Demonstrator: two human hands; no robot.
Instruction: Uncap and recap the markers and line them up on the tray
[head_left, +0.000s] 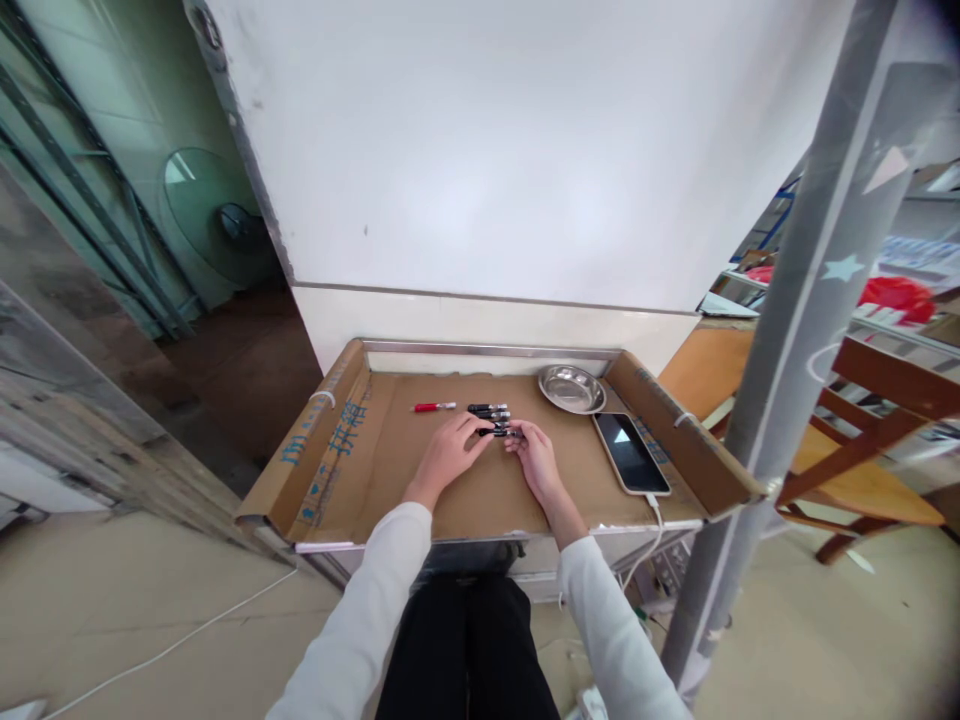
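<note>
Both hands meet over the middle of a cardboard-lined table. Between them lies a black pen, held level. My left hand pinches its left end between thumb and fingers. At its right end, my right hand closes its thumb and fingertips on it. Just beyond the fingers, several more black pens lie side by side, partly hidden by my left hand. A red pen rests apart from them, to the left.
A round metal dish stands at the back right. In front of it lies a phone with a white cable running off the table's front edge. Folded cardboard walls flank both sides. A grey post rises at right, near a wooden chair.
</note>
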